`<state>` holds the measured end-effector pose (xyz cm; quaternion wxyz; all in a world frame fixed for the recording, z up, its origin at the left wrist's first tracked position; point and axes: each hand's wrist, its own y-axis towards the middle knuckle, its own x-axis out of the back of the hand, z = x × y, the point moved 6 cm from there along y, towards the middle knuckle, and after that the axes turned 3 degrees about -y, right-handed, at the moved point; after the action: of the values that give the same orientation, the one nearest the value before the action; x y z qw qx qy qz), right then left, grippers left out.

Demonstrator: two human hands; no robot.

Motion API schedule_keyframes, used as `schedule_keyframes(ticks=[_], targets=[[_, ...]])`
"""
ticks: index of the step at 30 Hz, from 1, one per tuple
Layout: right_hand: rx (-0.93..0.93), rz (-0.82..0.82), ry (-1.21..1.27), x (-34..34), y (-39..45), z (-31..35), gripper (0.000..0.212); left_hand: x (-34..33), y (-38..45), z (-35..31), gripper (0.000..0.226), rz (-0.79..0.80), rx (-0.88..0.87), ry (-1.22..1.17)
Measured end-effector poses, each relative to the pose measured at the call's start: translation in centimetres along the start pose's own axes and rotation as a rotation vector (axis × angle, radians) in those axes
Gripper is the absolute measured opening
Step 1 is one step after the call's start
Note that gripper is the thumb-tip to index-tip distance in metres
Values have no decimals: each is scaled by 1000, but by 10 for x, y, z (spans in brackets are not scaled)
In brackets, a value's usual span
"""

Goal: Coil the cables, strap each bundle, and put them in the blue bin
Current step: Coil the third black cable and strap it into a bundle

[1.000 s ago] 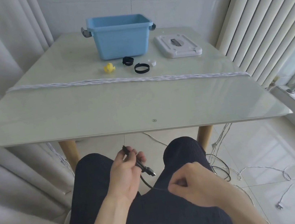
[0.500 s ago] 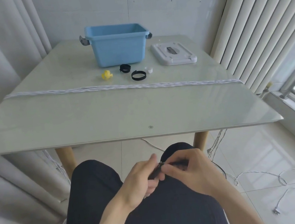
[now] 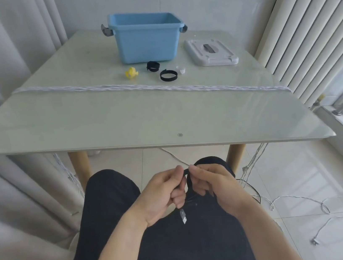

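Over my lap, below the table's front edge, my left hand (image 3: 164, 193) and my right hand (image 3: 213, 186) both pinch a thin black cable (image 3: 186, 179). It loops between my fingertips, and its USB plug (image 3: 183, 215) hangs under my left hand. The cable's slack trails to the floor on the right. At the back of the table stands the blue bin (image 3: 145, 39). In front of it lie two black straps (image 3: 168, 75) (image 3: 152, 66), a yellow strap (image 3: 131, 73) and a small white strap (image 3: 181, 70). A long white cable (image 3: 138, 87) stretches across the whole table.
The white bin lid (image 3: 210, 55) lies right of the bin. White cables (image 3: 322, 207) sprawl on the tiled floor at the right. Curtains hang at the left, vertical blinds and a window at the right. Wooden table legs (image 3: 79, 164) stand ahead of my knees.
My hands came together and now fold the black cable into a loop between them. The plug moved from pointing right out of my left hand to hanging below it.
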<state>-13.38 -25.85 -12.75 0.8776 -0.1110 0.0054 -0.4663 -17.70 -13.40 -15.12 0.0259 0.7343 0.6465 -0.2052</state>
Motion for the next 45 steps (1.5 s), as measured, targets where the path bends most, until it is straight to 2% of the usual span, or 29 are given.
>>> schedule_keyframes(ticks=[3,6,8,11,15,19,24,29,32,36,38,42,45], targets=[[-37,-35,61,-4,3,-8,43,4,3,-4,46,-58,14,136],[-21,-19,28,-10,3,-13,43,11,4,-1,52,-106,83,89],[57,-17,-100,-10,2,-9,37,13,4,4,51,-133,128,-111],[159,-49,-395,-8,-1,-1,12,20,6,9,50,-231,130,-490],[86,-75,-530,5,-5,-10,15,49,7,13,45,-464,20,-900],[68,-152,-746,32,-12,-12,9,79,-3,15,46,-671,-125,-1091],[39,-185,-794,38,-19,-19,19,92,-5,12,47,-665,-219,-1190],[133,-116,-782,12,-18,-21,22,91,-2,10,43,-700,-248,-1101],[178,-140,-822,1,-18,-21,18,90,-2,9,35,-695,-270,-1047],[193,-18,-964,-16,-20,-22,25,84,-3,4,28,-697,-262,-895],[205,19,-937,-23,-21,-18,31,77,-2,0,25,-664,-231,-730],[241,43,-923,-32,-21,-10,39,54,-2,-4,23,-575,-130,-183],[253,72,-899,-34,-21,-11,42,37,-1,-3,24,-498,-140,-136]])
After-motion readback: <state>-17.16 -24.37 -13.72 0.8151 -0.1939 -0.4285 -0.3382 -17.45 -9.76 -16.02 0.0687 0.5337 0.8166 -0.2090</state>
